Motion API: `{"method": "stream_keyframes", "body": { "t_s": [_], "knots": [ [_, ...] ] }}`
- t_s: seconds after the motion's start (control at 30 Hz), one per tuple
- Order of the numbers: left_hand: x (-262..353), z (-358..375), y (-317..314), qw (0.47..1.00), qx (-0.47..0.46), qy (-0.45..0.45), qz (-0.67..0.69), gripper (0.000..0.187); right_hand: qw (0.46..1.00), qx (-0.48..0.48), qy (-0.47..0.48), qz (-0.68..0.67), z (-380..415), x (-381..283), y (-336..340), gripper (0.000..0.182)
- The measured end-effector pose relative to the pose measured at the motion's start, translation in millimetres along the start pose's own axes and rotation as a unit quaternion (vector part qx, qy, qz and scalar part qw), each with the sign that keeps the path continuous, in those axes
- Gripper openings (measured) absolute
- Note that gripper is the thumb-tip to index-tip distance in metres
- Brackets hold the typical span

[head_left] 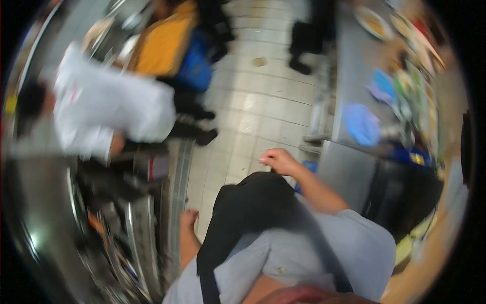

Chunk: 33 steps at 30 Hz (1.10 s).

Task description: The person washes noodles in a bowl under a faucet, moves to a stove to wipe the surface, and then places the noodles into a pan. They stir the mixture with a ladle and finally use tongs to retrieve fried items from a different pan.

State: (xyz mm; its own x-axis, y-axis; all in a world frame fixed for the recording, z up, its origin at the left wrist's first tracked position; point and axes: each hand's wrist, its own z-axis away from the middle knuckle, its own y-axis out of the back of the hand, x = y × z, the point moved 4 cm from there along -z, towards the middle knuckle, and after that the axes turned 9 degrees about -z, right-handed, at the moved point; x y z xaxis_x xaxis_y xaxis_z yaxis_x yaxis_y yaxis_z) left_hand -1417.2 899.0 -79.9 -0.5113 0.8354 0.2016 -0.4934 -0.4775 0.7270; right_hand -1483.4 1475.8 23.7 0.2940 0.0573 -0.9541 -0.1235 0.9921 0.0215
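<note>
My right hand point(278, 161) is out in front of my body, just beyond the black apron point(253, 197). Its fingers are curled together, and whatever they may hold is hidden. Low at my left side hangs my left hand point(190, 218), small and blurred, over the edge of the tiled floor point(248, 116). Its fingers look bent, but blur keeps me from telling whether they are closed. Neither hand touches the counters.
A person in a white shirt point(111, 101) stands at the left counter, near an orange-topped blue container point(167, 40). Along the right runs a steel counter point(349, 76) with a plate point(373, 23) and blue-purple bags point(362, 124). Other people's dark shoes point(299, 65) show ahead.
</note>
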Motion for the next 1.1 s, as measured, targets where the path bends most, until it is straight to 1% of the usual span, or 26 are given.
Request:
{"method": "stream_keyframes", "body": {
  "t_s": [0.03,0.07,0.1,0.13,0.17,0.2,0.27,0.3,0.33,0.4,0.47,0.5,0.57,0.6,0.7,0.73,0.77,0.8,0.83,0.87,0.9,0.93,0.97,1.0,1.1],
  "knots": [
    [33.6,39.4,6.7,0.995,0.017,0.03,0.089,0.021,1.0,-0.018,0.013,-0.001,-2.5,3.3,-14.0,0.022],
    [25.7,43.1,1.4,0.997,0.042,-0.003,0.065,0.024,0.998,-0.037,-0.027,0.034,-0.7,-11.2,-22.2,0.022],
    [20.6,54.3,2.1,0.999,0.032,0.03,-0.019,0.024,0.996,-0.056,-0.026,0.069,-4.0,-13.6,-29.4,0.024],
    [6.6,60.7,-4.9,0.999,0.024,0.02,-0.043,0.026,0.992,-0.071,-0.021,0.104,-7.6,-16.1,-37.1,0.026],
    [-15.9,65.5,-17.0,0.998,0.013,0.004,-0.066,0.028,0.985,-0.078,-0.019,0.153,-12.3,-19.4,-45.7,0.028],
    [-50.9,64.2,-36.9,0.992,0.016,-0.017,-0.126,0.029,0.976,-0.078,-0.013,0.202,-17.0,-24.3,-57.9,0.03],
    [-123.7,51.7,-85.5,0.965,0.009,-0.065,-0.254,0.032,0.981,-0.094,-0.011,0.169,-23.4,-35.2,-93.9,0.028],
    [-148.0,76.2,-86.8,0.999,-0.003,0.028,0.023,0.038,0.981,-0.109,-0.023,0.161,-27.1,-37.3,-117.4,0.027],
    [-176.9,86.5,-102.3,0.997,-0.021,0.024,-0.071,0.038,0.98,-0.12,-0.037,0.153,-29.4,-38.6,-142.7,0.025],
    [-227.4,88.3,-135.7,0.963,-0.056,0.014,-0.262,0.038,0.983,-0.13,-0.044,0.122,-44.2,-51.5,-201.1,0.022],
    [-281.8,108.8,-162.2,0.979,-0.04,0.03,-0.196,0.039,0.986,-0.137,-0.045,0.088,-42.9,-66.0,-272.3,0.02],
    [-300.7,124.8,-168.2,0.985,-0.048,0.071,-0.151,0.037,0.98,-0.171,-0.049,0.085,-50.5,-60.0,-305.0,0.016],
    [-335.3,159.3,-177.0,0.985,-0.054,0.153,-0.062,0.034,0.958,-0.256,-0.045,0.123,-57.3,-52.0,-372.0,0.018],
    [-341.6,174.8,-167.5,0.977,-0.091,0.182,-0.061,0.033,0.945,-0.295,-0.037,0.136,-62.2,-56.9,-408.1,0.019],
    [-361.0,206.9,-184.4,0.985,-0.008,0.141,-0.098,0.035,0.895,-0.419,-0.045,0.148,-52.0,-78.1,-505.5,0.022],
    [-375.5,211.3,-207.5,0.959,0.041,0.263,0.095,0.038,0.883,-0.438,-0.035,0.164,-51.3,-81.2,-527.8,0.022],
    [-389.6,207.4,-240.8,0.881,0.086,0.371,0.282,0.041,0.871,-0.457,-0.025,0.18,-51.8,-83.6,-549.6,0.022],
    [-393.9,209.2,-264.1,0.752,0.127,0.46,0.455,0.044,0.856,-0.477,-0.016,0.197,-54.2,-85.7,-569.9,0.023],
    [-384.4,211.3,-263.4,0.83,0.092,0.395,0.382,0.046,0.848,-0.484,-0.029,0.212,-57.2,-84.2,-586.1,0.021],
    [-374.1,216.4,-264.0,0.894,0.058,0.325,0.304,0.048,0.843,-0.488,-0.037,0.225,-61.4,-82.8,-603.3,0.021],
    [-364.8,219.6,-263.2,0.943,0.022,0.251,0.219,0.051,0.837,-0.492,-0.046,0.236,-64.7,-80.4,-623.1,0.021],
    [-355.2,221.6,-265.8,0.869,0.033,0.322,0.374,0.051,0.832,-0.495,-0.056,0.246,-68.6,-76.9,-640.9,0.021],
    [-344.8,224.2,-268.2,0.763,0.068,0.391,0.51,0.052,0.82,-0.51,-0.08,0.247,-76.9,-65.9,-659.1,0.023],
    [-331.4,230.1,-268.8,0.608,0.06,0.446,0.655,0.05,0.812,-0.527,-0.09,0.235,-80.2,-59.3,-678.2,0.025],
    [-328.9,230.4,-277.9,0.588,0.02,0.437,0.68,0.049,0.779,-0.583,-0.107,0.206,-84.5,-54.5,-753.9,0.034]
  ]
}}
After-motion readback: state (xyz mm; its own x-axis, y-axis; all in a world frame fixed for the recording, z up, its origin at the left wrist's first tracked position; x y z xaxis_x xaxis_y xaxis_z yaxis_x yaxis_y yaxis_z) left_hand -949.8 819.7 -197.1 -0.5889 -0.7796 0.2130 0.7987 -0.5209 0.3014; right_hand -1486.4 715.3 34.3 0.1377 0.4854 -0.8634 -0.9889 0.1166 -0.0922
